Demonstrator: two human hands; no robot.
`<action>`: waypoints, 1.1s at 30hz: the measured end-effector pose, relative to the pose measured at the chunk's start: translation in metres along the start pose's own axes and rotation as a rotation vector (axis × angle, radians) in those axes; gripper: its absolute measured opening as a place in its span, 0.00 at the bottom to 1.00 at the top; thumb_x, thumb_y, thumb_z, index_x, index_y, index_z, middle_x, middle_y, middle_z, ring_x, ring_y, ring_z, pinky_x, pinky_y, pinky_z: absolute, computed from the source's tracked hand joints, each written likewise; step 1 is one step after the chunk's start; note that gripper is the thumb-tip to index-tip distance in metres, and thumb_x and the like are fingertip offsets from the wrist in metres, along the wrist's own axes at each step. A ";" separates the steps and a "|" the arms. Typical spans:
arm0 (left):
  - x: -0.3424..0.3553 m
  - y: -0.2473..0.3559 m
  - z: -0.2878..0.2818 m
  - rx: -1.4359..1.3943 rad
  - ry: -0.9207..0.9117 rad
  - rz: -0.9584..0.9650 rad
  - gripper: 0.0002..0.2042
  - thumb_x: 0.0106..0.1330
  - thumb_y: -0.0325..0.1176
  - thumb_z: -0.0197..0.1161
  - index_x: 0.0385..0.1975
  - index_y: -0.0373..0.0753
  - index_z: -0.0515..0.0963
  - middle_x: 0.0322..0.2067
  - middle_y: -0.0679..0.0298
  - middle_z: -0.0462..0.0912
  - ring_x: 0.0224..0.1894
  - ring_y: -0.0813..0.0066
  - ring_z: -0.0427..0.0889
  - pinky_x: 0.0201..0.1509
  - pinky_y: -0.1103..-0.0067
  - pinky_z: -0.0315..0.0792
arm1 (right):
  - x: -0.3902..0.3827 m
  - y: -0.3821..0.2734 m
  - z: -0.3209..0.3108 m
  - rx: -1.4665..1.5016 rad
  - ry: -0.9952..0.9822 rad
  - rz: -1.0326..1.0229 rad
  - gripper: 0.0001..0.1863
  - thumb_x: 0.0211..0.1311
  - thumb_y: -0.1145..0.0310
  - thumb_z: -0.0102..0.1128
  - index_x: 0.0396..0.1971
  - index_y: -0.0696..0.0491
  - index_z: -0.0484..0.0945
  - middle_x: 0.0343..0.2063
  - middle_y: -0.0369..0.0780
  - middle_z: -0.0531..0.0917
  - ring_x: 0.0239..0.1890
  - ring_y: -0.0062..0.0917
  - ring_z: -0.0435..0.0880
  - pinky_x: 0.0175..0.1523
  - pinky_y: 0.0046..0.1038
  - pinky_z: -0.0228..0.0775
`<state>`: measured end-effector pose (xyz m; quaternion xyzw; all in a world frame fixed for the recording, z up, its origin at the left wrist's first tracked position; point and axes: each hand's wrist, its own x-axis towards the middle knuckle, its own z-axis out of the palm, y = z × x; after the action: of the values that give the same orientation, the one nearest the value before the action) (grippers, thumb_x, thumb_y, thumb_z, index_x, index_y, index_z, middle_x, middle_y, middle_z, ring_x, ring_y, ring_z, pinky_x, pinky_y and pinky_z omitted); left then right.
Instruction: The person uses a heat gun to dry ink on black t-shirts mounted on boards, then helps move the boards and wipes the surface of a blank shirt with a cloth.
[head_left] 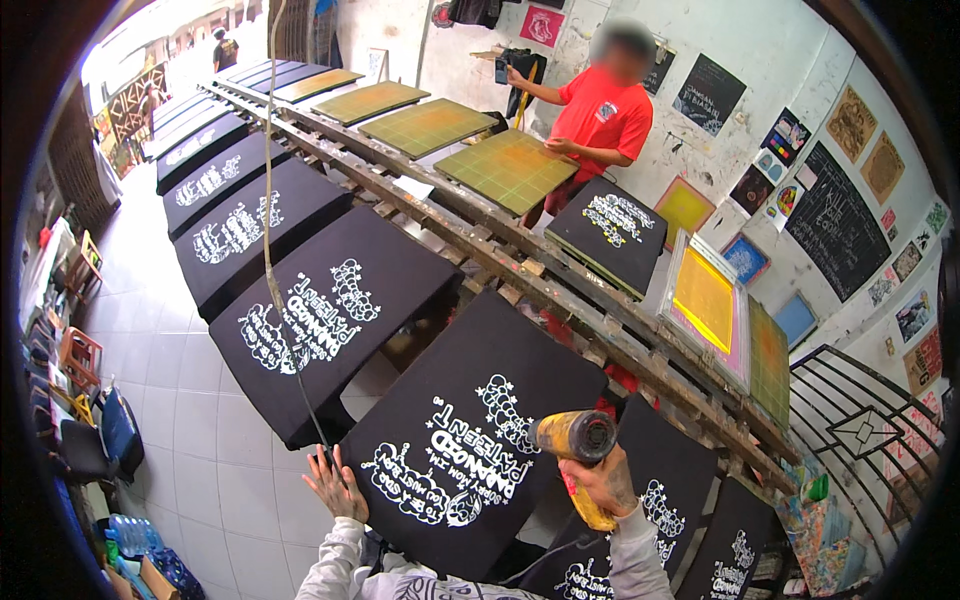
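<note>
Black printed cloth (pixel 455 360) lies flat; the right hand (pixel 607 485) clutches a yellow heat gun (pixel 575 436), the left hand (pixel 338 488) splays beside a cable (pixel 269 200).

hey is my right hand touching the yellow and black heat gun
Touching: the head view shows the right hand closed around the heat gun at its yellow handle.

The right sleeve (pixel 640 560) partly hides a printed black cloth (pixel 672 468).
</note>
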<state>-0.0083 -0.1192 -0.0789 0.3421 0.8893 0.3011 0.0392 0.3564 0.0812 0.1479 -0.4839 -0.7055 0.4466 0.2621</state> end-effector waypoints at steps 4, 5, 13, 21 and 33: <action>0.000 -0.002 -0.003 0.038 -0.016 -0.007 0.29 0.80 0.54 0.33 0.71 0.48 0.67 0.77 0.64 0.53 0.80 0.56 0.42 0.77 0.47 0.27 | 0.006 -0.002 -0.001 0.188 -0.127 0.069 0.25 0.53 0.73 0.76 0.52 0.57 0.77 0.44 0.40 0.86 0.47 0.27 0.85 0.55 0.30 0.76; 0.000 0.000 -0.005 0.037 -0.019 -0.012 0.29 0.80 0.55 0.33 0.71 0.48 0.67 0.77 0.64 0.53 0.80 0.56 0.42 0.77 0.47 0.27 | 0.006 -0.010 -0.006 0.239 -0.127 0.144 0.24 0.52 0.73 0.76 0.50 0.57 0.78 0.42 0.40 0.87 0.46 0.28 0.86 0.54 0.29 0.76; -0.001 -0.002 0.000 0.025 -0.014 0.003 0.28 0.80 0.53 0.33 0.71 0.49 0.67 0.77 0.65 0.53 0.80 0.57 0.42 0.77 0.46 0.26 | -0.002 0.006 -0.002 0.233 -0.144 0.100 0.23 0.53 0.72 0.75 0.50 0.58 0.80 0.43 0.40 0.88 0.45 0.25 0.86 0.54 0.30 0.76; 0.001 -0.006 0.002 0.015 -0.018 -0.002 0.28 0.80 0.53 0.33 0.71 0.49 0.67 0.77 0.66 0.52 0.80 0.57 0.41 0.77 0.46 0.26 | -0.005 -0.004 0.003 0.133 -0.065 -0.008 0.21 0.53 0.72 0.74 0.48 0.58 0.81 0.42 0.40 0.88 0.44 0.25 0.86 0.52 0.30 0.77; 0.001 0.001 -0.002 0.030 -0.017 0.002 0.28 0.80 0.53 0.33 0.71 0.47 0.66 0.77 0.65 0.52 0.80 0.57 0.41 0.77 0.47 0.27 | -0.008 -0.003 -0.001 0.178 -0.005 0.092 0.26 0.52 0.73 0.77 0.52 0.57 0.78 0.45 0.40 0.87 0.48 0.26 0.86 0.55 0.31 0.76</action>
<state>-0.0087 -0.1192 -0.0769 0.3460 0.8930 0.2848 0.0413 0.3589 0.0735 0.1513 -0.4894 -0.6406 0.5204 0.2814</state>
